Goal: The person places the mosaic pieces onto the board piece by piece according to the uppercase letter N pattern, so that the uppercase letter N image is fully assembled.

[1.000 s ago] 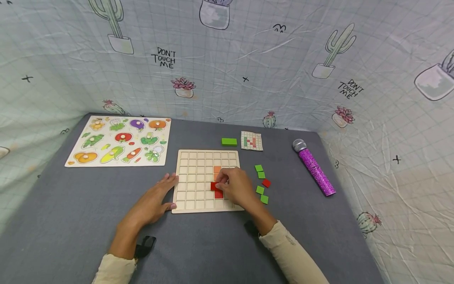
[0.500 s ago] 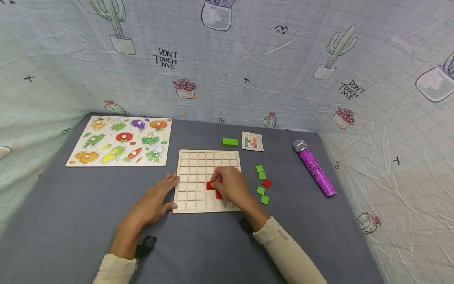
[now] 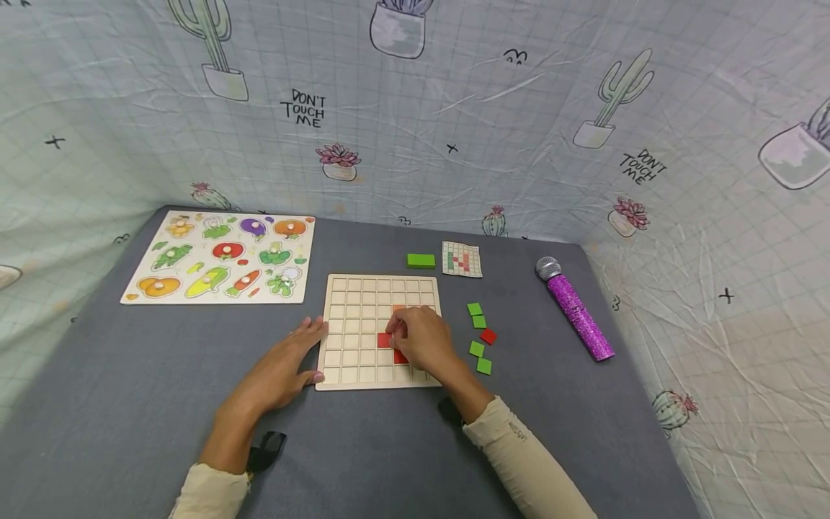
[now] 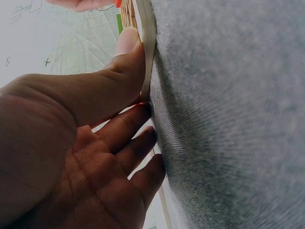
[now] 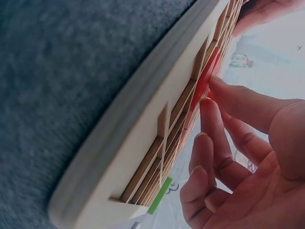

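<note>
A square wooden grid board (image 3: 344, 358) lies on the grey table. My left hand (image 3: 279, 371) rests at its left edge, the thumb (image 4: 127, 43) against the rim and the other fingers spread beside it. Over the board, my right hand (image 3: 424, 339) pinches a red square tile (image 3: 385, 340) at a cell with thumb and fingertips. In the right wrist view this red tile (image 5: 207, 78) sits at the grid surface, under the thumb. Another red tile (image 3: 400, 357) lies in a cell just below right, and an orange tile (image 3: 398, 308) shows partly above the hand.
Right of the board lie several loose green tiles (image 3: 476, 349) and one red tile (image 3: 488, 336). Behind stand a green block (image 3: 421, 261) and a pattern card (image 3: 462, 259). A vegetable puzzle board (image 3: 217, 259) lies back left, a glittery purple microphone (image 3: 579, 315) at right.
My right hand has moved slightly left and brought the red tile one cell over; the tile now looks flatter in the grid. The left hand has stayed at the board's edge.
</note>
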`<action>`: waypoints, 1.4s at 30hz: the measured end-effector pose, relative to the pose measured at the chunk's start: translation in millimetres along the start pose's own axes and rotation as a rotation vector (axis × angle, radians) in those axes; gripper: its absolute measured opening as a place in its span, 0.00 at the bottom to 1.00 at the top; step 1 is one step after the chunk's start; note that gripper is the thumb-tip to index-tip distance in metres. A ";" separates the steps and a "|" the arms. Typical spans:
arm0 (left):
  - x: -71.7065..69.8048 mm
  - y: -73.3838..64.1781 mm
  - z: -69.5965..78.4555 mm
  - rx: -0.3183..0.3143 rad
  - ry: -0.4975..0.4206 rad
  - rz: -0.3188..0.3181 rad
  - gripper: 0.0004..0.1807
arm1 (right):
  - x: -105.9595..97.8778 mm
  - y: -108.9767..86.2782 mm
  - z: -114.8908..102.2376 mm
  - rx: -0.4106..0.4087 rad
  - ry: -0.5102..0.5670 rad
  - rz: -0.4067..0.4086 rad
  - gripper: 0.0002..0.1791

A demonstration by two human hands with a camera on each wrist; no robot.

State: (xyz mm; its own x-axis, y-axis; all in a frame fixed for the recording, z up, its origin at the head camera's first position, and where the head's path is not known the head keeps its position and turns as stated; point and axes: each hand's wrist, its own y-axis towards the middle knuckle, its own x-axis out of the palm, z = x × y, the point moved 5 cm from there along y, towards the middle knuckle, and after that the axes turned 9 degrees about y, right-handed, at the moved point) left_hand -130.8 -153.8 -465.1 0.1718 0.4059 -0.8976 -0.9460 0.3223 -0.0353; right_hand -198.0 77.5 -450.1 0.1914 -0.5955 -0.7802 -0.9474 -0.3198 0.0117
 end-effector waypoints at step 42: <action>0.2 -1.0 0.4 0.004 -0.006 0.012 0.47 | -50.7 -31.9 66.6 0.023 0.214 0.057 0.15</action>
State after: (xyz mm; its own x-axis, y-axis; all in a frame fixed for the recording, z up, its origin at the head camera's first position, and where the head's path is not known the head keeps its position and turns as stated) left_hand -129.7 -153.6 -465.1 0.1624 0.4147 -0.8954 -0.9469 0.3208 -0.0231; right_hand -194.6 167.0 -452.6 0.1853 -0.7554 -0.6285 -0.9633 -0.2660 0.0356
